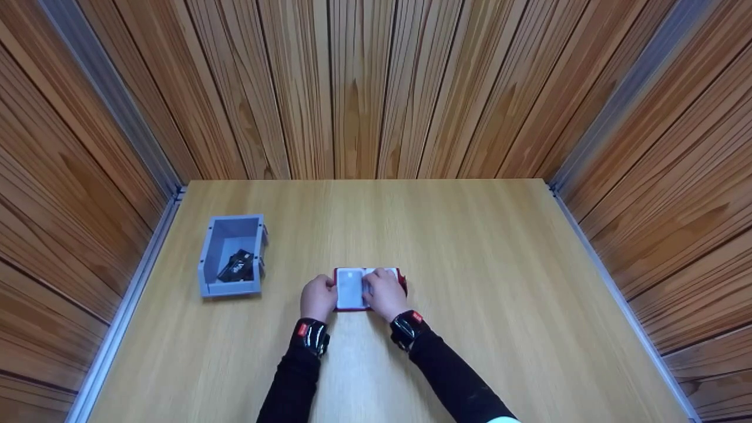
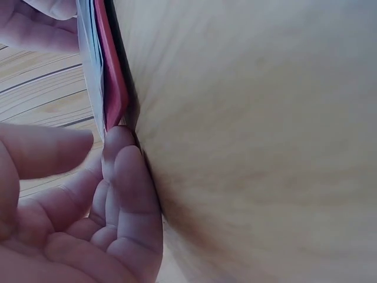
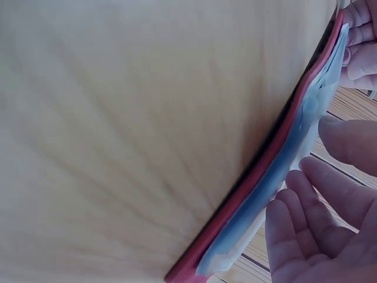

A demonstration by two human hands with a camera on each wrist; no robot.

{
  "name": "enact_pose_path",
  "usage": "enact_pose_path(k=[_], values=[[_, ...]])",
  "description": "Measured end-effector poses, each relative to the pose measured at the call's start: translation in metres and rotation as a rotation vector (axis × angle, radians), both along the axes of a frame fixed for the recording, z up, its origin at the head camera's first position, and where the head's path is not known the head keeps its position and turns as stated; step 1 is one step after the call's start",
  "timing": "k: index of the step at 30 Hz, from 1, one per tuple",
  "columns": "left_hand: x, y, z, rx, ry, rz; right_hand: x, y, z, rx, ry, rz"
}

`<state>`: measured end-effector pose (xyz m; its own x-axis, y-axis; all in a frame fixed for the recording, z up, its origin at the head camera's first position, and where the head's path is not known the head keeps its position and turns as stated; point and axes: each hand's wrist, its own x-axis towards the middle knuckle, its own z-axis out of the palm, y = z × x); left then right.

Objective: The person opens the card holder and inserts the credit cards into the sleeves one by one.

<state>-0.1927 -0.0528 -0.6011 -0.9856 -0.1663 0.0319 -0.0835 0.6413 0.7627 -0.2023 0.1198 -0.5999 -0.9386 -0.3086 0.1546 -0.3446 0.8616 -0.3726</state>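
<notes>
A red card holder with clear plastic sleeves lies spread flat on the table. Its red cover and layered sleeves appear edge-on in the left wrist view. My left hand holds the left edge, the fingers curled against the cover's rim and the thumb above the sleeve side. Over the right half is my right hand, its fingertips touching the sleeves. In the right wrist view, the right thumb and index finger stand apart, with the loosely bent fingers beside the plastic. Whether a sleeve lies between them is unclear.
At the left of the wooden table stands a grey bin with several dark packets or cards in it. Wood-plank walls border the table at the back and both sides.
</notes>
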Motion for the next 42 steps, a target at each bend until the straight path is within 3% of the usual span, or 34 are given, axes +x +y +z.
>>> enact_pose_path(k=[15,22,27,34,42], values=[[-0.002,0.000,0.001,0.006,-0.080,0.000,0.000,-0.004,0.001,0.035,-0.007,-0.016],[-0.002,-0.001,0.002,0.002,-0.069,-0.007,0.001,-0.005,0.003,0.040,-0.027,-0.018],[-0.001,-0.001,0.004,-0.008,-0.065,-0.007,0.001,-0.004,0.001,0.048,0.020,0.002],[0.000,-0.004,0.014,-0.041,-0.128,-0.016,-0.001,-0.003,0.002,0.052,0.014,0.002],[0.007,-0.038,0.037,0.033,-0.048,0.059,0.001,-0.004,0.004,0.041,-0.033,-0.016]])
